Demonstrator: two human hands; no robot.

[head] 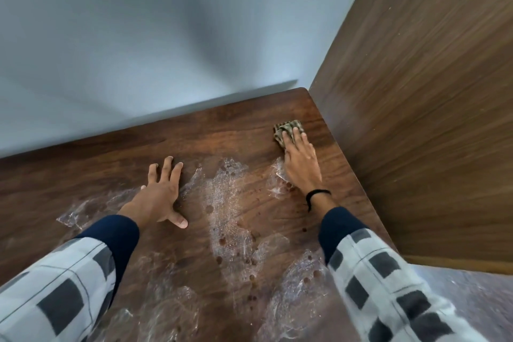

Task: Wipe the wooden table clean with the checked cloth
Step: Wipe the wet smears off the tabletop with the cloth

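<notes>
Head view, looking down on the wooden table (236,125), set into a corner between a pale wall (138,36) and a wooden panel (416,91).

Judged as mid-wipe, with much left to do. Pressing the checked cloth (287,128) onto the wood near the far right corner with the right hand (301,158), fingers straight and close together on top of the bunched fabric, not curled round it. Bracing with the left hand (161,191), palm down toward the middle of the table, short of the far edge, fingers spread and straight, holding nothing.

Far right corner around the cloth looking dark and clean. Whitish wet smears (222,197) spreading from between the hands down to the near edge, one of them touching the heel of the right hand.

Next, probably: drawing the cloth back from the corner toward the near edge, through those smears. Calls for flat, even pressure and overlapping strokes, and for lifting the left hand, since its right side lies just beside a smear.

Counted: one table, one cloth, two hands, two checked sleeves, one black band (317,193) on the right wrist. Smears several, running together, so no clean count; dark round spots inside them too many and too small to number.
</notes>
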